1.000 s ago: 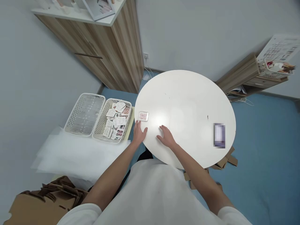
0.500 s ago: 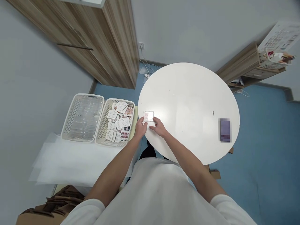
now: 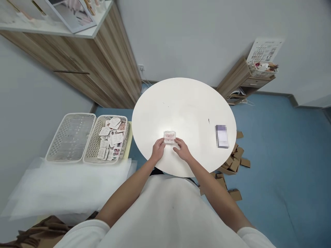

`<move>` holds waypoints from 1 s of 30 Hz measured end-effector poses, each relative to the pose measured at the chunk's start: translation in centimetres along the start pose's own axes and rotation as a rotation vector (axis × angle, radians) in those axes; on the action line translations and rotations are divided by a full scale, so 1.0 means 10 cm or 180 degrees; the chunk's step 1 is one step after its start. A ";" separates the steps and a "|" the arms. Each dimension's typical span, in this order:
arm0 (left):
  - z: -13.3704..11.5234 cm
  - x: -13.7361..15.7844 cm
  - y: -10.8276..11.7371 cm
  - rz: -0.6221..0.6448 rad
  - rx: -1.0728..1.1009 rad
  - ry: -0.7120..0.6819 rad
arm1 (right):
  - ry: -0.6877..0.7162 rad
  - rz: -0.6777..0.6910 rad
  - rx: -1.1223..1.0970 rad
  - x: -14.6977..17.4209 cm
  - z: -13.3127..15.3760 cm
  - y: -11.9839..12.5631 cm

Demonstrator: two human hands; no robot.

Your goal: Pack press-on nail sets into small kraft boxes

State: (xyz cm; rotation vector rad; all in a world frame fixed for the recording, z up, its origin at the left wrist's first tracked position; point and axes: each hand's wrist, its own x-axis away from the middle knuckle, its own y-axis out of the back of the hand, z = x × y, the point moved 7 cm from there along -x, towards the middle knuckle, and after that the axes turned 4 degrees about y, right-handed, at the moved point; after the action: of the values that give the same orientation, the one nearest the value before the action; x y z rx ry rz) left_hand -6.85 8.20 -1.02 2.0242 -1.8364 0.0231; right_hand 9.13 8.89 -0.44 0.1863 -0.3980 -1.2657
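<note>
A small clear plastic box (image 3: 170,136) with rows of pink pieces inside, which look like press-on nails, is at the near part of the round white table (image 3: 181,106). My left hand (image 3: 158,149) grips its left edge with the fingertips. On the opposite edge, the fingers of my right hand (image 3: 182,150) hold it, with the thumb apart from them. Whether the box rests on the table or is slightly raised, I cannot tell.
Left of the table, one white basket (image 3: 90,144) holds many nail cards (image 3: 113,138). Beside it, another basket (image 3: 55,137) is filled with clear boxes (image 3: 74,137). A blurred purple-and-white item (image 3: 222,136) lies at the table's right. Cardboard boxes (image 3: 234,160) sit on the floor.
My view has swung, so table and baskets appear farther left. Both hands have moved the clear box rightward over the table, away from its left edge. The pink pieces show more clearly.
</note>
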 end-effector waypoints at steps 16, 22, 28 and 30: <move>-0.05 0.56 -1.03 0.0233 -0.0464 0.0358 | -0.0052 0.0417 0.0120 0.58 -0.73 0.66; -0.01 0.50 -1.06 0.0300 -0.0569 0.0494 | -0.0138 0.0443 0.0274 0.53 -0.74 0.63; -0.01 0.47 -1.09 0.0546 -0.0916 0.0265 | -0.0082 0.0443 0.0697 0.54 -0.66 0.63; -0.01 0.49 -1.06 0.0558 -0.1190 0.0086 | 0.0072 0.0345 0.0951 0.59 -0.60 0.65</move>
State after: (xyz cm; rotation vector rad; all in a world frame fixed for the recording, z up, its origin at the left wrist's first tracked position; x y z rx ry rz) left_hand 3.98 4.17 -2.56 1.5990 -1.8362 -0.2253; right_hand 18.66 4.68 -2.57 0.4266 -0.5699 -1.0926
